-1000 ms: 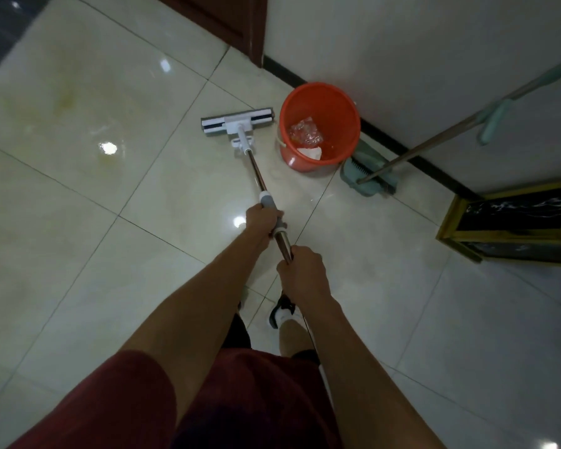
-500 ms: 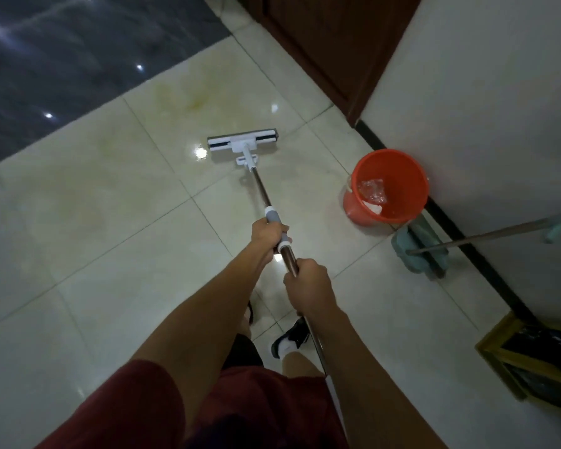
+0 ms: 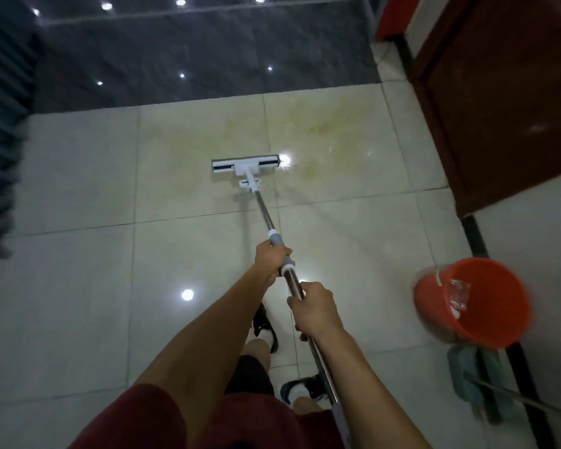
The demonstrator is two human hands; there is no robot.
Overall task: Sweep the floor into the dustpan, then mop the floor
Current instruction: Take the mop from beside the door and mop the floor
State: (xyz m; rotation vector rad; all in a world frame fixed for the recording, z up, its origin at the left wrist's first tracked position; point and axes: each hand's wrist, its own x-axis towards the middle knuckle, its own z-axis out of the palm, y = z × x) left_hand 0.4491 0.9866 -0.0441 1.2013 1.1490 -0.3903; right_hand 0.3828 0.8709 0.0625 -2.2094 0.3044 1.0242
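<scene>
A flat mop with a white and black head (image 3: 245, 165) lies on the pale glossy tile floor (image 3: 78, 270) ahead of me, on a yellowish stained tile. Its metal pole (image 3: 264, 212) slants back toward my body. My left hand (image 3: 271, 259) grips the pole at its grey collar. My right hand (image 3: 314, 311) grips the pole lower down, closer to me. An orange bucket (image 3: 486, 325) with a plastic wrapper inside stands at the right, apart from the mop.
A teal broom and dustpan (image 3: 476, 380) lean by the right wall behind the bucket. A dark red door (image 3: 499, 102) is at upper right. Dark marble flooring (image 3: 191, 56) begins beyond the pale tiles. My feet in black shoes (image 3: 266, 325) stand under the pole.
The view has swung left and up. The mop head has slid away from the bucket onto the stained tile near the dark flooring. Both hands keep their grip on the pole.
</scene>
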